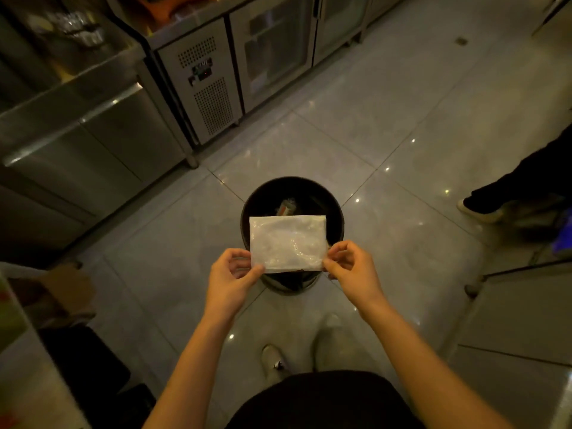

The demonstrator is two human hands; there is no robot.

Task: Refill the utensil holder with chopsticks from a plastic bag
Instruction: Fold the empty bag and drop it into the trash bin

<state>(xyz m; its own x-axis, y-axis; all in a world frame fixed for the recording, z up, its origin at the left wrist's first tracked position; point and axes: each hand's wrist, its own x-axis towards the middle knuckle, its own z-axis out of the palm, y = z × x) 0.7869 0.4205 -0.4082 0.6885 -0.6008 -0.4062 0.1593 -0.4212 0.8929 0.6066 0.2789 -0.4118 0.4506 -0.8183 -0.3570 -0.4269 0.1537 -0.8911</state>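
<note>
A flat, folded clear plastic bag (pixel 288 243) is held level above a round black bin (pixel 335 212) on the floor. My left hand (pixel 230 274) pinches the bag's near left corner between thumb and fingers. At the near right corner my right hand (pixel 349 267) pinches it the same way. No chopsticks show in the bag, and no utensil holder is in view. Some scraps lie inside the bin.
Steel counters and a glass-door fridge (pixel 275 54) line the left and far side. Another person's leg and shoe (pixel 483 205) stand at the right. A cardboard box (pixel 71 286) sits at the near left. My own shoes (pixel 272 360) are on the tiled floor below.
</note>
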